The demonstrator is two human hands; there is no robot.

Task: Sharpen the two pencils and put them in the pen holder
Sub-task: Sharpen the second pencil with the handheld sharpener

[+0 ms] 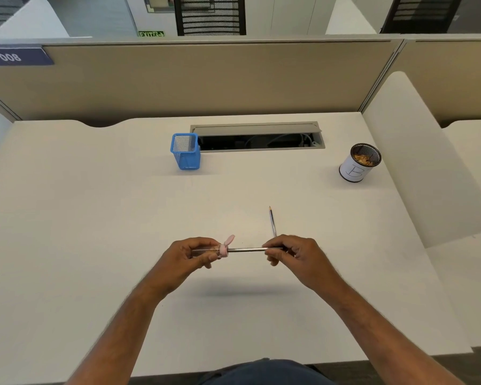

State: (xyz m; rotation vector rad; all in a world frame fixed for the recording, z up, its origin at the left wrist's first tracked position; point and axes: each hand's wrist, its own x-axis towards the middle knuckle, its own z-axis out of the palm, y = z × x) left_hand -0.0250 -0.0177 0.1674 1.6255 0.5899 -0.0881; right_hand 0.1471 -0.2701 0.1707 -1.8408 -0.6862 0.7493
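My left hand (195, 252) grips a small pink sharpener (225, 248) with a clear shavings case. A dark pencil (246, 249) lies level between my hands, its left end inside the sharpener. My right hand (292, 251) pinches the pencil's right end. A second pencil (272, 220) lies on the white desk just beyond my right hand, its sharp tip pointing away from me. The blue mesh pen holder (186, 152) stands upright at the back centre of the desk, apart from both hands.
A round black mesh cup (360, 163) with a white label marked B holds wood shavings at the back right. An open cable tray (257, 138) sits right of the pen holder. Beige partitions (206, 79) wall the desk's far side.
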